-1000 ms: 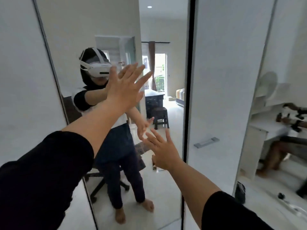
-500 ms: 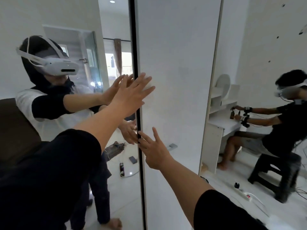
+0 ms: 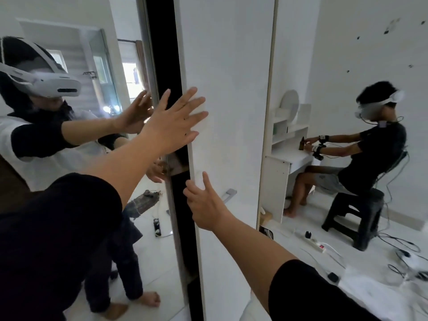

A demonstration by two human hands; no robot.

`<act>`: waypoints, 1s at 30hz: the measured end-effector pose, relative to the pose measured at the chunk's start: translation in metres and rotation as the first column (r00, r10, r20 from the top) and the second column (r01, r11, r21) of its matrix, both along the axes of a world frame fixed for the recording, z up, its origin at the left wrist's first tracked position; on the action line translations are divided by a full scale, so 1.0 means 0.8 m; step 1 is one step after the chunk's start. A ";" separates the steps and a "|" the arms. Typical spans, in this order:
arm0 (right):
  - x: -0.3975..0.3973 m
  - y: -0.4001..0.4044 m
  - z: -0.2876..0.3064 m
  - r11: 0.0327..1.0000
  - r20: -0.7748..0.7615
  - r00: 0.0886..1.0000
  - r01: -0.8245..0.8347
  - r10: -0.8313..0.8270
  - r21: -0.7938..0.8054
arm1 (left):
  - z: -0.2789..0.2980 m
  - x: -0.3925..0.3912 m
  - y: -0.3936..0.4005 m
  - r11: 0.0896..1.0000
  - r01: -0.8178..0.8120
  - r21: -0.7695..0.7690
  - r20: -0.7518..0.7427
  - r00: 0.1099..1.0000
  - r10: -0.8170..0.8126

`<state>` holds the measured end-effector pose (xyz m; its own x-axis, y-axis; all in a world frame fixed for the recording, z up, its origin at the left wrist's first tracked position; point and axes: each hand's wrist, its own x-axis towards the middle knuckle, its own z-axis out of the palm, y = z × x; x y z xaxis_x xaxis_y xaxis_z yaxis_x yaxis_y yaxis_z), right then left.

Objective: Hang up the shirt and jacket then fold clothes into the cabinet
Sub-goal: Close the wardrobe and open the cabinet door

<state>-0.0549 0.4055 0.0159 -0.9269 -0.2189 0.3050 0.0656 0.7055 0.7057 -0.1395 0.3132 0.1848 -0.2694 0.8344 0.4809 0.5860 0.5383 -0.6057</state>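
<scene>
My left hand [image 3: 173,122] spread flat and right hand [image 3: 203,202] open-fingered both press the white door's [image 3: 227,89] edge, sliding the cabinet [image 3: 166,54] open; next, I judge, widening the dark gap, no shirt or jacket visible.

Both arms reach forward in black sleeves, forearms bare. The left hand [image 3: 172,125] is raised higher, palm forward, fingers spread wide and flat. The right hand [image 3: 205,205] sits lower, fingers loosely extended upward, thumb out to the side, holding nothing
</scene>
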 end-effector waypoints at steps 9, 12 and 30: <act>0.134 0.045 -0.007 0.984 0.045 0.983 0.179 -0.179 0.011 | 0.001 0.104 0.069 0.956 0.290 -0.048 -0.017 0.957 -0.291; 0.180 0.073 -0.013 0.958 0.045 0.957 0.287 -0.288 0.021 | 0.005 0.140 0.108 0.922 0.379 -0.082 -0.035 0.923 -0.382; 0.341 0.318 0.000 0.773 0.099 0.768 0.634 -0.633 0.016 | 0.021 0.271 0.408 0.860 0.460 -0.220 -0.166 0.851 -0.498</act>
